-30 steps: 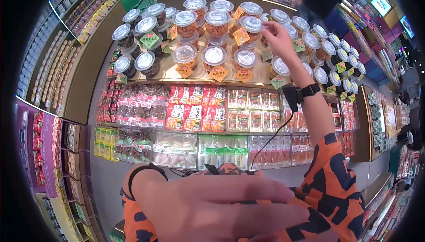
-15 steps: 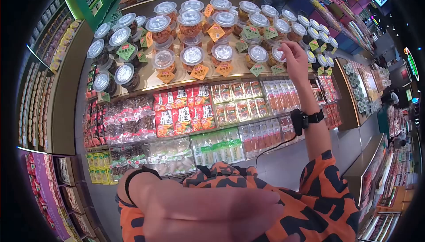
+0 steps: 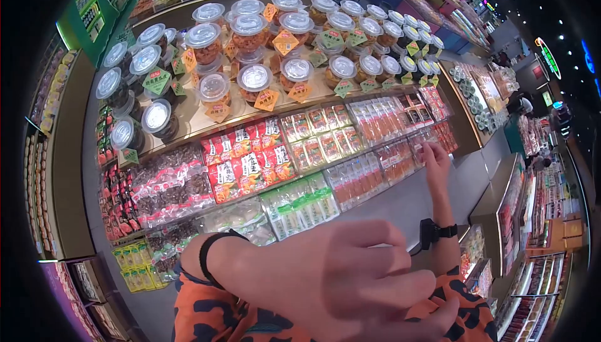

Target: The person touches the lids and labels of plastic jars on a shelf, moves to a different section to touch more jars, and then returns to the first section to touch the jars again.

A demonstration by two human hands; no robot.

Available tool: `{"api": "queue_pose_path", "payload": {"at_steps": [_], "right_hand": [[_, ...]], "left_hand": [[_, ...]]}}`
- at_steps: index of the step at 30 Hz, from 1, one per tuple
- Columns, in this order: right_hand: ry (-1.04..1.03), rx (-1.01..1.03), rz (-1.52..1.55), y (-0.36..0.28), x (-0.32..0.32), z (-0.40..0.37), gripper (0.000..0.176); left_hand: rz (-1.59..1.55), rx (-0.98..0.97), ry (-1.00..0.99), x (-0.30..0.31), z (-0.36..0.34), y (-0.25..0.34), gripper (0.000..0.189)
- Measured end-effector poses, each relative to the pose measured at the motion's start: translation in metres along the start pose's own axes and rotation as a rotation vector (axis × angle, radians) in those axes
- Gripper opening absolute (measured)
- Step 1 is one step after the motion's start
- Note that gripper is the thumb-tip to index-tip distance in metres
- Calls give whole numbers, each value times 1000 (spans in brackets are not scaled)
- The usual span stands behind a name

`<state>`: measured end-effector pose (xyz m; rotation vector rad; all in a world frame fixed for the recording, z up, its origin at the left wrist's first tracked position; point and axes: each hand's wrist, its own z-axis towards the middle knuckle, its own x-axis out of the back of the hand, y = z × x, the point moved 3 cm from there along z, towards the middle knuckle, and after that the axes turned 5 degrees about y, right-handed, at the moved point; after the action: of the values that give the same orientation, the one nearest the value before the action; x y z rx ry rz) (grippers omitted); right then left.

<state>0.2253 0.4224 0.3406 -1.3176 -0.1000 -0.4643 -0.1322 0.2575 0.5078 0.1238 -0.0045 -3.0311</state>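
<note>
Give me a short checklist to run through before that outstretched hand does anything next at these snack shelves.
1. Right hand at the shelf: its fingertips are at the reddish packets on the middle row; ok.
2. Contact with a packet: too small to tell; cannot tell.
3. Right hand empty: fingers spread, nothing in them; ok.
4. Left hand free: it is close under the camera, blurred, with the palm hidden; cannot tell.
5. View of the packets: the left hand covers only the bottom of the picture; ok.
6. Lidded tubs on the top tier: upright, lids on, well apart from both hands; ok.
</note>
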Motion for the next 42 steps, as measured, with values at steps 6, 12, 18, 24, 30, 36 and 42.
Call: {"api": "queue_pose_path", "payload": {"at_steps": [6,12,18,24,30,36,42], "right_hand": [[-34,34,-54,-3,16,14,16],[-147,85,115,35,11,79,16],[-199,85,103,68,37,142,15],[-302,85,107,74,46,203,16],[-272,112,179,67,45,213,18],[-221,98,-8,79,90,180,18],[-122,14,-93,69,154,170,19]], "left_hand": [[-172,338,92,-5,12,10,28],[-100,282,30,-76,4,-3,35],[199,356,-729,-205,-8,-82,30],[413,923,-1094,-221,-66,-155,42],[633,1003,-1069,-199,-142,-211,48],[829,901,-1019,-191,-197,-270,59],[845,848,-838,-222,-236,-331,64]]}}
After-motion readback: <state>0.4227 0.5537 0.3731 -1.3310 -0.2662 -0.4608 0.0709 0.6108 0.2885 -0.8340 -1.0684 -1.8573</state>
